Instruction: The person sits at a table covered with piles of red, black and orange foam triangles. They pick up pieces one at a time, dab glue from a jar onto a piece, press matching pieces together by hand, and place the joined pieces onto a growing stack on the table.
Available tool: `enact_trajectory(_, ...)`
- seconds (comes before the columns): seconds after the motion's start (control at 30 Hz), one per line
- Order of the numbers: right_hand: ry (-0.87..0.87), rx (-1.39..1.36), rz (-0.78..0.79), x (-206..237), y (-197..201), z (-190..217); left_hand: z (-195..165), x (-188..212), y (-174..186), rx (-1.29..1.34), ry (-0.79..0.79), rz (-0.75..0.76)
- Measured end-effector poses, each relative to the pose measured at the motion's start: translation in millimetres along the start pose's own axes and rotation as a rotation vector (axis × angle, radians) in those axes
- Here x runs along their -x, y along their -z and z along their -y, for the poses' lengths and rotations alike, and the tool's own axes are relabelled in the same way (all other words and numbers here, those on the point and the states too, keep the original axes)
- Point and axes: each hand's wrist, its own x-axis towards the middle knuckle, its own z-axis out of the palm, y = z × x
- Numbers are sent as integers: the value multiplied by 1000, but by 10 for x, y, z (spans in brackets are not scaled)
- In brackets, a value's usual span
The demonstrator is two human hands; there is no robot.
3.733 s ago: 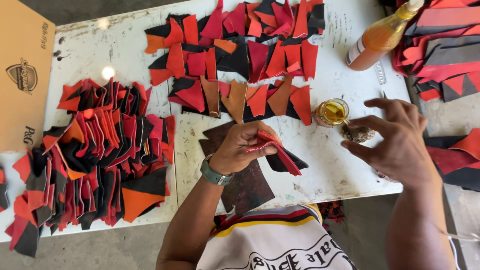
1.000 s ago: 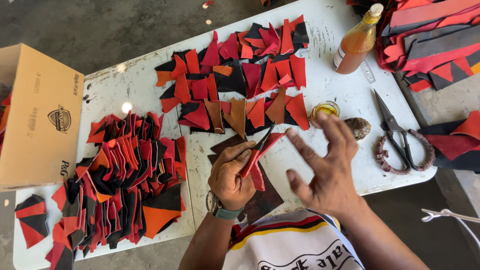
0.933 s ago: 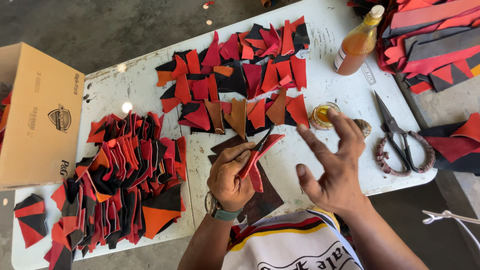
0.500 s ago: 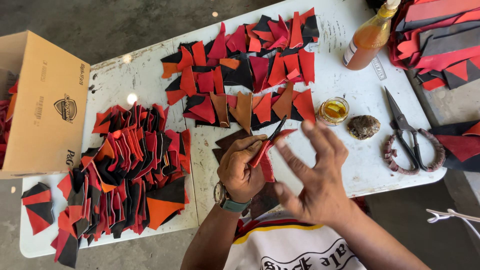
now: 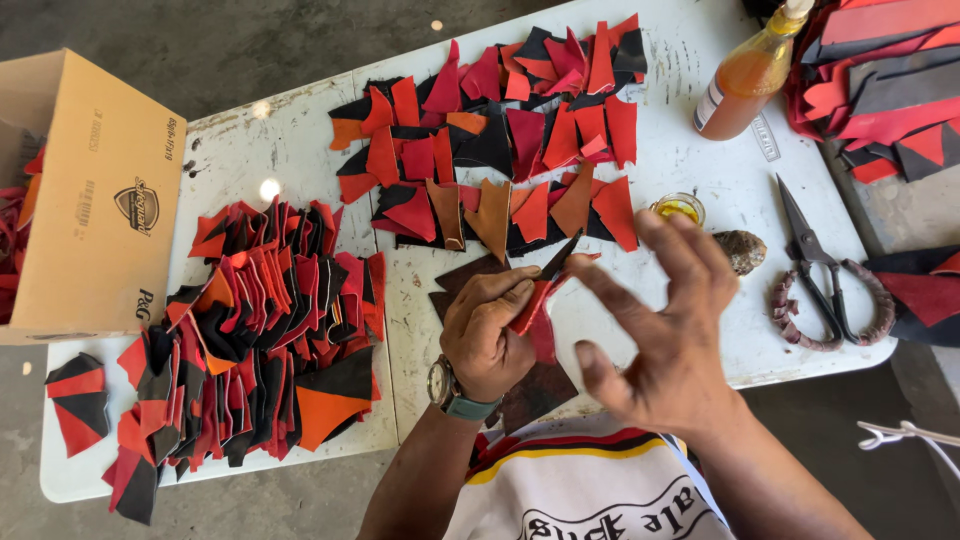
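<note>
Leather piece [image 5: 535,300] beside scissors [image 5: 822,270], bottle [image 5: 745,75]

Your left hand [image 5: 487,332] pinches a red-and-black leather piece [image 5: 540,290] above a dark brown pad [image 5: 470,280]. Your right hand [image 5: 660,330] hovers beside it, fingers spread, empty. Scissors [image 5: 815,265] lie on the white table [image 5: 700,160].

Head camera looks steeply down, close over table [image 5: 300,150].
</note>
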Motion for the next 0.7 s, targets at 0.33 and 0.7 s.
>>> enact_trajectory(0.33,45,-214,81,41,32,-3,19,-25,60,-54,-56,41)
enact_trajectory(0.7,56,-15,34,-10,32,-72,54,39,68,-81,-129,63)
